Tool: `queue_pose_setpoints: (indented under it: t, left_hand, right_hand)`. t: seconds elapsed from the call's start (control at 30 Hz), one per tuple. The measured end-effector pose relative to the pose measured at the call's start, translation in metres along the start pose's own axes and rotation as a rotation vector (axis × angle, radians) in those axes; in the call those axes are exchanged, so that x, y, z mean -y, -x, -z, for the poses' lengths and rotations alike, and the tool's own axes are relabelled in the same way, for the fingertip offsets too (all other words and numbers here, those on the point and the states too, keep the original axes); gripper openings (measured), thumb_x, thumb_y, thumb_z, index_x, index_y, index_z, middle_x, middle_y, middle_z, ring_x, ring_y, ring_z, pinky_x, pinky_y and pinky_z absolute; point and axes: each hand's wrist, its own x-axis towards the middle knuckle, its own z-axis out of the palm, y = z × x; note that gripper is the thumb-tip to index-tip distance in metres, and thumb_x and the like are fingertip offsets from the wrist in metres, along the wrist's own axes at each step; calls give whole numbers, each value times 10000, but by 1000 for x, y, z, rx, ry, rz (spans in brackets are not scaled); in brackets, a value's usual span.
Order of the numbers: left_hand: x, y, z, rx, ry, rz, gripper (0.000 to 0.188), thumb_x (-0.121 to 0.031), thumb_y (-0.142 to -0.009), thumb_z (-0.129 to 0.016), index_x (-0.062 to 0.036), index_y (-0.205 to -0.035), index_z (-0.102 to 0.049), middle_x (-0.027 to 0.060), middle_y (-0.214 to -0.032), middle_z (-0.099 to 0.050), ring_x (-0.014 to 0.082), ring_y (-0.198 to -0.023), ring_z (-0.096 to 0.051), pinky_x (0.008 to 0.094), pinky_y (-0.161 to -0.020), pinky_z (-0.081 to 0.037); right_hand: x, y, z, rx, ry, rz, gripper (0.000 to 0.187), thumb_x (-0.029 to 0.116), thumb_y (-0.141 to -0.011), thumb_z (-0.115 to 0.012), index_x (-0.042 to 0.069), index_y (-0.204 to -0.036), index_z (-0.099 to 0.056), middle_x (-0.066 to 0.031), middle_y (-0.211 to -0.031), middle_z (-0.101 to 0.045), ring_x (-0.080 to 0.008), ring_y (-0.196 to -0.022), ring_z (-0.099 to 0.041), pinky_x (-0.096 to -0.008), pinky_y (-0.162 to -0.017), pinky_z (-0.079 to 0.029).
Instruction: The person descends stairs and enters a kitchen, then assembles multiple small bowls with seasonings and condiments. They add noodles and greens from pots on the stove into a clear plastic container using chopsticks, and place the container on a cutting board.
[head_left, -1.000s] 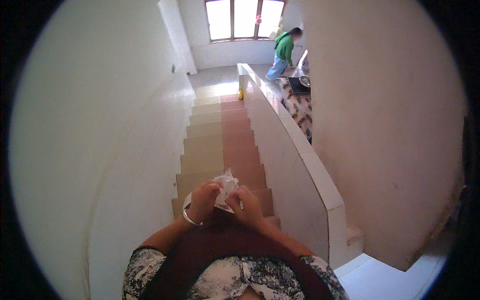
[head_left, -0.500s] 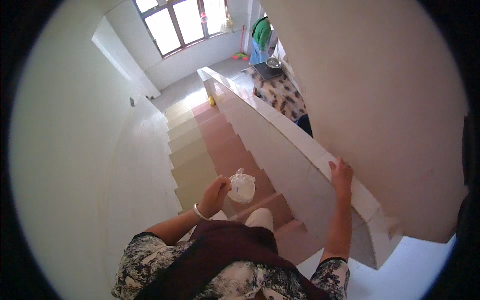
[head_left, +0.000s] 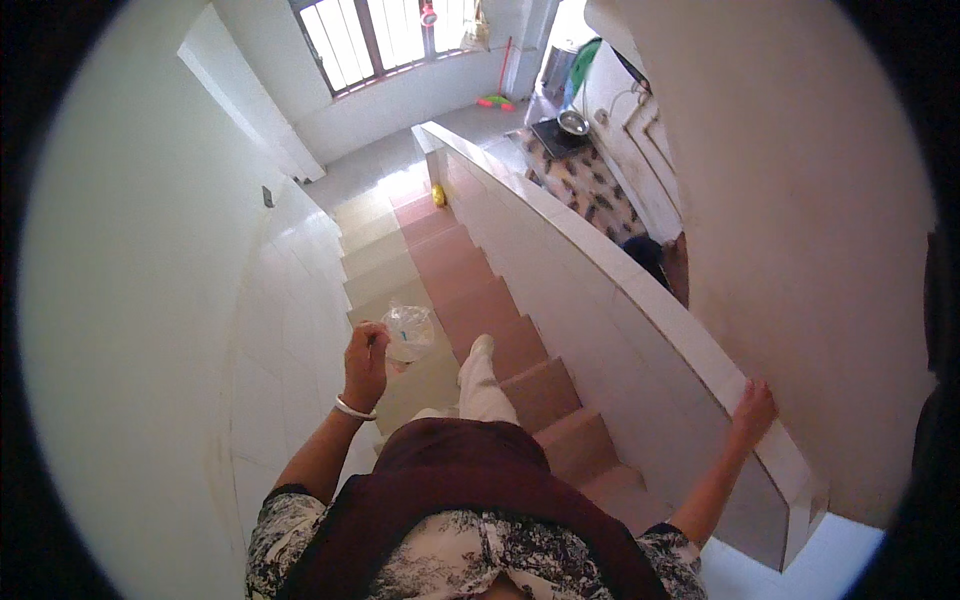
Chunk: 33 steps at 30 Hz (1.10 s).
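My left hand [head_left: 367, 352], with a white bangle on its wrist, is closed with fingers pinched. From it hangs a clear plastic bag [head_left: 409, 332] with a rounded, bulging shape, out over the stairs; its contents are hard to make out. My right hand [head_left: 755, 412] lies on the pale cap of the stair wall [head_left: 640, 290], its fingers laid over the top. One foot [head_left: 483, 346] in light trousers reaches forward on the pink half of the stairs [head_left: 455, 262].
Two-coloured steps run down to a landing, where a small yellow object [head_left: 438, 195] sits by the wall. Beyond are a barred window [head_left: 380, 40], a broom [head_left: 497, 102], a metal bowl [head_left: 573, 122] on a black surface, a patterned cover [head_left: 575, 180], and a person in green [head_left: 583, 65] partly hidden.
My left hand and the bag have moved left and farther out. My right hand sits farther right on the wall cap in view. A foot has come forward; the person in green is more hidden.
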Motion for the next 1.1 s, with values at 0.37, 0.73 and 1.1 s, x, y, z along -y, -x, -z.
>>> queue_pose_setpoints:
  t: [0.37,0.73,1.1]
  left_hand:
    - [148,-110,-58,112,121,77,92,-15,-857,-529,-21,-917,-460,68,-869,-499,132,-769,-493,267,-700,-429]
    - [267,-206,-116,543,357,-172,169,50,-809,-562,-29,-912,-453,83,-900,-489,177,-791,-489,277,-731,-425]
    - [363,-306,-80,430,426,115,122,-78,-826,-606,-13,-878,-518,79,-808,-551,162,-711,-532,279,-644,-454]
  right_hand:
    - [335,7,-106,-21,-1964,176,177,119,-897,-508,-2,-1008,-574,-83,-997,-588,-178,-896,-563,-302,-809,-450]
    - [615,52,-65,271,-1355,714,208,89,-816,-618,26,-1010,-580,-102,-1001,-557,-203,-750,-584,-280,-623,-468]
    - [765,9,-116,469,-1735,416,67,35,-837,-582,-10,-885,-567,-53,-782,-571,-92,-622,-521,-237,-574,-437]
